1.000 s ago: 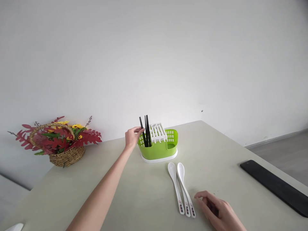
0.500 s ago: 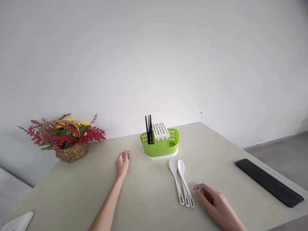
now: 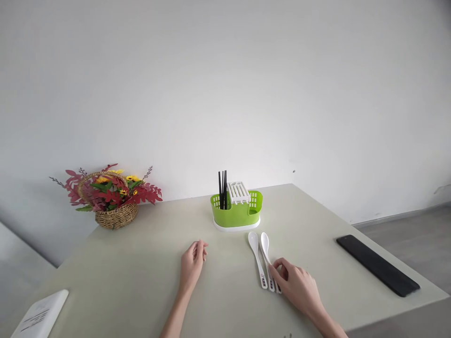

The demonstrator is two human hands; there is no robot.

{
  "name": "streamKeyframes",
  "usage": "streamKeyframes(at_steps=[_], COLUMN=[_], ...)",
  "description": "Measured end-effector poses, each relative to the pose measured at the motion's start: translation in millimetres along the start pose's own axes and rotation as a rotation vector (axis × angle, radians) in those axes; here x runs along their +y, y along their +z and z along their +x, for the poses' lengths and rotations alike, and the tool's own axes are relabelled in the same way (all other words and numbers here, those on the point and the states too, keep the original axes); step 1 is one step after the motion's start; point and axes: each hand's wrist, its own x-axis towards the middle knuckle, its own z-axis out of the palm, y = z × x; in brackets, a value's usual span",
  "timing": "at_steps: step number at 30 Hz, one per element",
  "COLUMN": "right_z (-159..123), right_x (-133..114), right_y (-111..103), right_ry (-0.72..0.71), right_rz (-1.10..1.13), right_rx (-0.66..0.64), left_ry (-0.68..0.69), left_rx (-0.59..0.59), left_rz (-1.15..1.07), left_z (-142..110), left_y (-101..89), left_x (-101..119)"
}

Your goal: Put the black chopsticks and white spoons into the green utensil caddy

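Three white spoons lie side by side on the table, bowls pointing away from me and dark printed marks on their handle ends. My right hand is at the rightmost spoon, with thumb and fingers closed on its handle and covering part of it. The spoon still rests on the table. To the left, my left hand lies loosely curled, with nothing seen in it. Beyond both hands stands a green cutlery basket with a white base and white slotted top. Several black chopsticks stand in its left compartment.
A wicker basket of artificial flowers stands at the back left near the wall. At the right of the table lies a long black flat object. A white object with printed lines shows at the lower left.
My right hand has moved left onto the rightmost spoon's handle. My left hand has drawn back nearer to me, still curled. The view has shifted slightly.
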Motion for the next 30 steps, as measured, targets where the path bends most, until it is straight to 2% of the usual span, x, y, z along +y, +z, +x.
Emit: streamKeyframes(at_steps=[9,15,21,30], right_z=[1,-2,-4,-5], right_x=[4,9,14,21], right_y=[3,5,5,8], right_ry=[-0.034,-0.032,0.004,-0.034], right_rz=[-0.009,0.063,0.127,0.251], right_rx=[0.047,0.072,0.037,0.112], left_ry=[-0.001,0.002,-0.005,-0.016], left_rx=[-0.016,-0.024,-0.05,-0.058], left_rz=[0.055,0.1,0.125,0.143], left_z=[0,0,1,0], left_y=[0.2,0.8,1.9,0.9], left_x=[2,5,4,7])
